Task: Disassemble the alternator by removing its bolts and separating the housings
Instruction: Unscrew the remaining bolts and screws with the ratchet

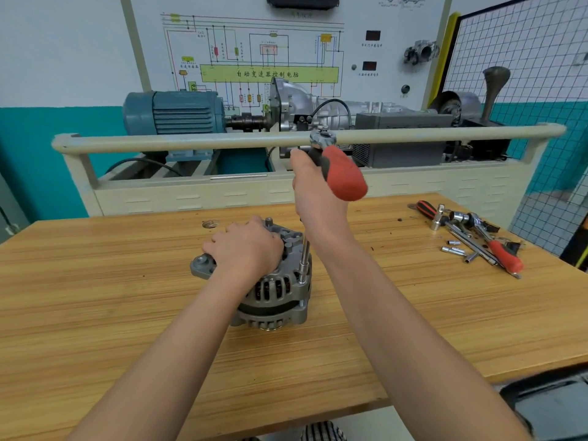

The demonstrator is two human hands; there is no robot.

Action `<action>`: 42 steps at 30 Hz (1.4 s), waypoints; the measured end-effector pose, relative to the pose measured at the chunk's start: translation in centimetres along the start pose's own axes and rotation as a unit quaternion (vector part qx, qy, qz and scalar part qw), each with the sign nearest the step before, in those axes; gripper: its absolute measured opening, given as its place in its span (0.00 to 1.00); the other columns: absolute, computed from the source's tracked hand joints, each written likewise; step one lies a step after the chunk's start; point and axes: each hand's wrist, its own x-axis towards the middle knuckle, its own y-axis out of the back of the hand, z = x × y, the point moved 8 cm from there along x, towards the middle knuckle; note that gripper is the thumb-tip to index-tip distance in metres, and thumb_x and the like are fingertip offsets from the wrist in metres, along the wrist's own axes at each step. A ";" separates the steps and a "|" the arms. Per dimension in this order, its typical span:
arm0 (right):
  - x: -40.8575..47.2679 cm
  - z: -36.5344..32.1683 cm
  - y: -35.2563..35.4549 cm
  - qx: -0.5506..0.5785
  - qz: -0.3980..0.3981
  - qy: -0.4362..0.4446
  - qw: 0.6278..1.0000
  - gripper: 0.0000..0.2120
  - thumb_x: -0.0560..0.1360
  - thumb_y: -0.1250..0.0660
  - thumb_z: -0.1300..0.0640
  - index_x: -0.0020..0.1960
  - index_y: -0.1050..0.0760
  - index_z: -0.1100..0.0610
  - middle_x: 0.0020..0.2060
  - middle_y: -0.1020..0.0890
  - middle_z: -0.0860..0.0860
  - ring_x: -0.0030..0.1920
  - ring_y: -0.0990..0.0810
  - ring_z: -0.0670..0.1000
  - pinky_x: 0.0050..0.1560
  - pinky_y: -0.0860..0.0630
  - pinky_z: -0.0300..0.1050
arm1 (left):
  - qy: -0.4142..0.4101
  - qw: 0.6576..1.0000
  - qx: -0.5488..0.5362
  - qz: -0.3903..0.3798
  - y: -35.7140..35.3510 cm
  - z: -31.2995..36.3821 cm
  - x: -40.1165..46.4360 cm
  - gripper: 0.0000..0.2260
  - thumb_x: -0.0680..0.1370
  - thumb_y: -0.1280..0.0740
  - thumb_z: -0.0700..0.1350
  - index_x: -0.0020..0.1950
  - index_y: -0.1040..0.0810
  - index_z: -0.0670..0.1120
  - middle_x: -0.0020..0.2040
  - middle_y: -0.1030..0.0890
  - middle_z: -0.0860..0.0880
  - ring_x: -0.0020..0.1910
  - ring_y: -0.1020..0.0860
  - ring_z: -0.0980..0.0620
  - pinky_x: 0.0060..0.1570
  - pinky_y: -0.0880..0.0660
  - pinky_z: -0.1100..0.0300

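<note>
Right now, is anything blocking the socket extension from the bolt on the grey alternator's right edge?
Nothing visible. The right hand holds the red-handled ratchet; its steel extension runs straight down onto the grey alternator. The left hand lies beside it, clear.

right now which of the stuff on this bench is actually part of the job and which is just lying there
In use:
- alternator, steadied by the left hand
- red-handled ratchet, gripped by the right hand
- its extension and socket, set on a housing bolt

Lying about:
- pile of spare tools at the table's right edge
- loose sockets beside it
</note>
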 end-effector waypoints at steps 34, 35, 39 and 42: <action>0.6 -0.8 -1.5 0.038 -0.086 -0.047 0.994 0.23 0.78 0.34 0.49 0.29 0.38 0.55 0.21 0.37 0.47 0.20 0.40 0.43 0.22 0.40 0.33 | 0.003 1.000 0.013 -0.001 0.2 0.2 -0.4 0.19 0.79 0.47 0.53 0.67 0.32 0.46 0.65 0.29 0.37 0.63 0.32 0.33 0.59 0.37 0.39; 0.7 -0.6 -1.6 0.032 -0.093 -0.052 0.994 0.23 0.79 0.35 0.49 0.30 0.38 0.56 0.21 0.38 0.47 0.20 0.40 0.43 0.22 0.41 0.33 | 0.001 1.000 0.013 -0.001 0.2 0.3 -0.4 0.19 0.79 0.47 0.53 0.67 0.32 0.46 0.65 0.29 0.37 0.63 0.32 0.33 0.59 0.37 0.39; 0.6 -0.2 -1.9 0.029 -0.117 -0.064 0.991 0.20 0.80 0.37 0.54 0.31 0.37 0.55 0.19 0.38 0.44 0.19 0.40 0.42 0.22 0.42 0.32 | -0.010 1.000 0.014 -0.001 0.3 0.4 -0.3 0.19 0.79 0.46 0.52 0.66 0.32 0.45 0.64 0.28 0.37 0.62 0.32 0.33 0.59 0.37 0.40; 0.3 -0.1 -2.1 0.034 -0.138 -0.076 0.987 0.20 0.80 0.38 0.56 0.31 0.37 0.55 0.17 0.38 0.42 0.18 0.41 0.41 0.20 0.43 0.31 | -0.026 1.000 0.014 0.004 0.3 0.4 -0.2 0.18 0.79 0.47 0.52 0.64 0.31 0.44 0.63 0.27 0.37 0.61 0.31 0.33 0.58 0.37 0.41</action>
